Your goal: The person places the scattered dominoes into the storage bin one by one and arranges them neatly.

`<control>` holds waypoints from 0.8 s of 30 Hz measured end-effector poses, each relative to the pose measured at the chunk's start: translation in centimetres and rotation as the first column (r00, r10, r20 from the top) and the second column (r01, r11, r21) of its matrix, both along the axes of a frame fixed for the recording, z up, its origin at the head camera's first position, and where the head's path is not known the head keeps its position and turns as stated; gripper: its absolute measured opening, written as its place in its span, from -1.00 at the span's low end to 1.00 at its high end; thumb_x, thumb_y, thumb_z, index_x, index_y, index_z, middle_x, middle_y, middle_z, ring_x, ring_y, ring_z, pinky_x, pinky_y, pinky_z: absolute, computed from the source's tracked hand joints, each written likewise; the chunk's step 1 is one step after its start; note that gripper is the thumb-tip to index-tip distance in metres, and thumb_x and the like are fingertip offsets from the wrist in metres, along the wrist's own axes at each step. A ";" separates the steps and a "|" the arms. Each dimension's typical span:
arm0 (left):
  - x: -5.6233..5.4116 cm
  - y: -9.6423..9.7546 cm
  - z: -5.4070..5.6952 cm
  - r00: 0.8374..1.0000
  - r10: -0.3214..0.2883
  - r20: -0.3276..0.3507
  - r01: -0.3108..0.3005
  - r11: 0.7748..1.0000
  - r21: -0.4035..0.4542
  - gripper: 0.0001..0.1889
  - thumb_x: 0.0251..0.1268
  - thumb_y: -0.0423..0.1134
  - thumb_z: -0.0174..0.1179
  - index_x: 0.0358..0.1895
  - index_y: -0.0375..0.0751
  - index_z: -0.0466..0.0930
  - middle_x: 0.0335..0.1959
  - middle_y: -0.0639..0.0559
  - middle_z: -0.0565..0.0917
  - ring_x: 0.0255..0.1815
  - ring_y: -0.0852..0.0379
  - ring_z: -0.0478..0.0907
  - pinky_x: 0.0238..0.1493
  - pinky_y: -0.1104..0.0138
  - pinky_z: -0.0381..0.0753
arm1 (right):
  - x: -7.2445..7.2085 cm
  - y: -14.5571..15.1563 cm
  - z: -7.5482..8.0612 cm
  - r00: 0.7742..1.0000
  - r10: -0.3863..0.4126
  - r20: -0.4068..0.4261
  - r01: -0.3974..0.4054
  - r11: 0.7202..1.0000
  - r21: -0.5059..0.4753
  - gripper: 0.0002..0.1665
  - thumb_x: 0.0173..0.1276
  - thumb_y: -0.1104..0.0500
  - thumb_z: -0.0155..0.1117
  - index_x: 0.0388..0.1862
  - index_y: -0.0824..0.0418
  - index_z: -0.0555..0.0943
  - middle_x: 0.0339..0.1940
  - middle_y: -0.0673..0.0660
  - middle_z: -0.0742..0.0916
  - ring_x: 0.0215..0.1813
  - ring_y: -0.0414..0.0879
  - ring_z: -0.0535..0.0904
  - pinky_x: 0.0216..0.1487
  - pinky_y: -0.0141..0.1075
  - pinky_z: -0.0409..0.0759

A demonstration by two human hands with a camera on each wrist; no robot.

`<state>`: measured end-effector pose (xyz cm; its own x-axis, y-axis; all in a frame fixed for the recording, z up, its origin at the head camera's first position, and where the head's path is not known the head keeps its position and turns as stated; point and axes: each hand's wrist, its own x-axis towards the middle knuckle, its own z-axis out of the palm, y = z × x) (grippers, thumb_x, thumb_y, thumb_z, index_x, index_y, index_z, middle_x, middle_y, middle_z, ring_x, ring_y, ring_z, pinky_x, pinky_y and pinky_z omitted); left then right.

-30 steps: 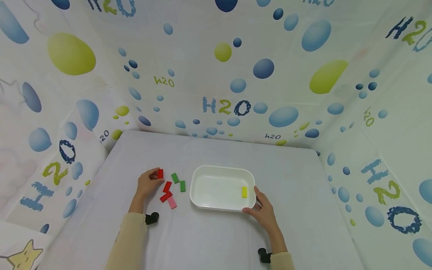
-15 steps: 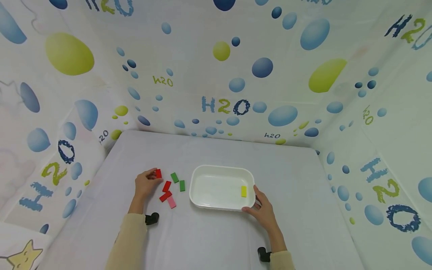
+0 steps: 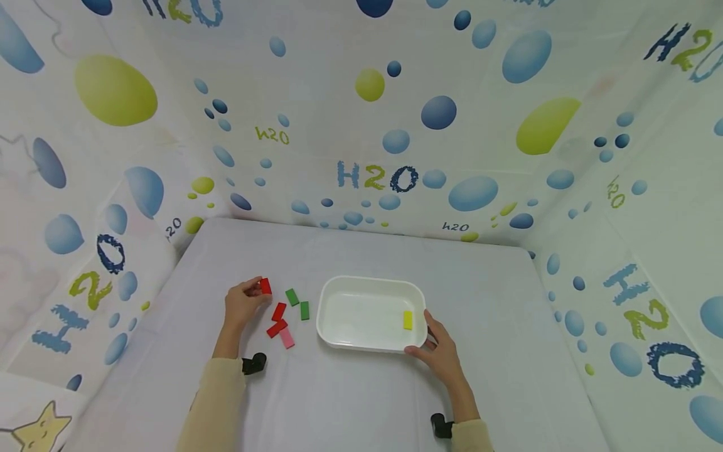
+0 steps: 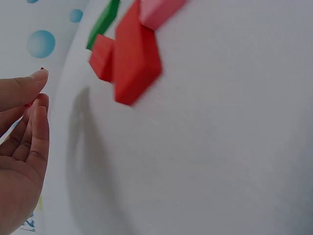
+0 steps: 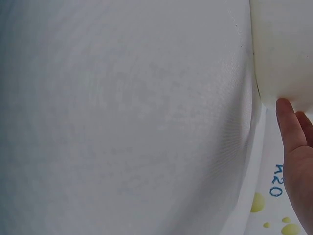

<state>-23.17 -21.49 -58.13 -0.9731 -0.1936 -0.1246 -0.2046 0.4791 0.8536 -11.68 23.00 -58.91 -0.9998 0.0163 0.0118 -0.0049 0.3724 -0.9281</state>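
Observation:
My left hand (image 3: 241, 306) pinches a red block (image 3: 266, 286) between thumb and fingers, at the far left end of a loose group of blocks. In the left wrist view only a sliver of that block shows past my fingers (image 4: 40, 129). Beside the hand lie two more red blocks (image 3: 279, 312), two green blocks (image 3: 292, 297) and a pink block (image 3: 287, 338). Holding the near right corner of a white tray (image 3: 361, 314), my right hand (image 3: 443, 361) has its thumb at the front rim and its fingers along the right side. One yellow block (image 3: 408, 320) lies inside the tray, towards the right.
A white cloth (image 3: 350, 402) covers the table. Hanging sheets printed with blue and green dots (image 3: 396, 141) enclose the back and both sides. Dark wrist cameras (image 3: 257, 363) sit on both forearms.
The left hand has shifted slightly left and away from me, carrying the red block, which is now tilted. The right hand and the tray stay in place.

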 end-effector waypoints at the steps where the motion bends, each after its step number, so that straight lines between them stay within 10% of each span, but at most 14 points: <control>1: -0.1 0.1 0.3 1.000 0.000 -0.010 0.000 1.000 0.004 -0.43 0.28 -0.32 0.27 0.37 -0.26 0.40 0.03 -0.30 0.56 0.01 -0.06 0.47 -0.30 0.66 0.42 | 0.0 0.0 0.0 1.000 -0.001 0.000 0.001 1.000 -0.001 0.22 -0.06 0.15 0.62 0.56 0.16 0.15 0.43 0.26 0.40 0.39 0.21 0.40 0.24 -0.23 0.50; 24: -0.7 7.5 6.5 0.969 -0.126 -0.214 0.145 0.987 0.072 -0.47 0.19 -0.36 0.35 0.28 -0.19 0.52 -0.03 -0.23 0.59 -0.08 -0.08 0.56 -0.23 0.67 0.49 | 0.1 0.0 0.0 1.000 -0.001 -0.020 0.001 1.000 -0.015 0.21 -0.06 0.15 0.62 0.55 0.18 0.17 0.42 0.27 0.41 0.39 0.24 0.40 0.24 -0.20 0.50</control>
